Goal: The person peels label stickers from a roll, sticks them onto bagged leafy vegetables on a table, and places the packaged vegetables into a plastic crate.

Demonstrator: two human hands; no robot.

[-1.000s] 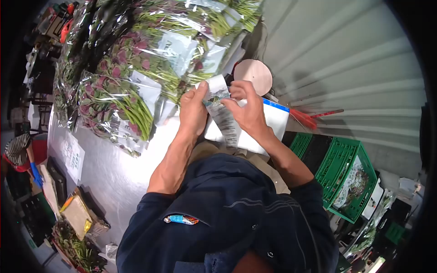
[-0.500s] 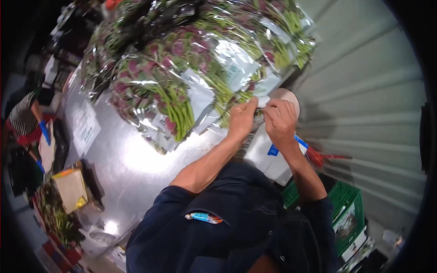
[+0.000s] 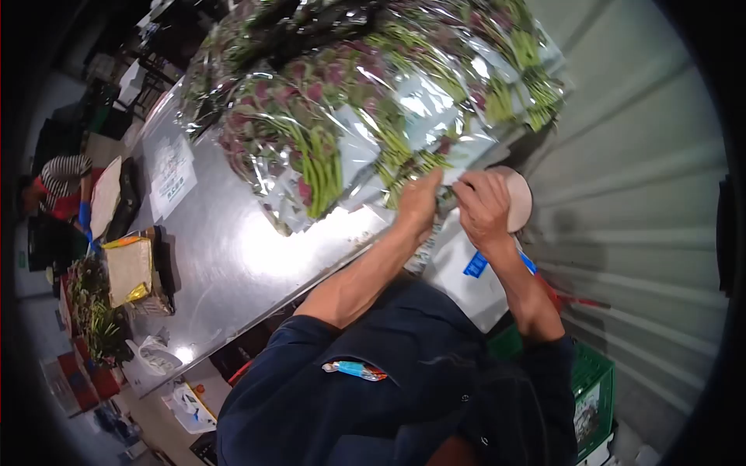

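Both hands are up at the stem end of the wrapped bunches (image 3: 365, 116); left hand (image 3: 420, 203) and right hand (image 3: 483, 206) pinch a small label (image 3: 449, 177) between them, and honestly it could crease or stick crooked on that slippery crinkly film.

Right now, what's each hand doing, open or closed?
Left hand: pinched shut on a small label.
Right hand: closed, fingertips at the same label.

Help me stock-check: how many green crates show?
1: a green crate at lower right, beside the person's right arm, under the corrugated wall. The person's body may hide others.
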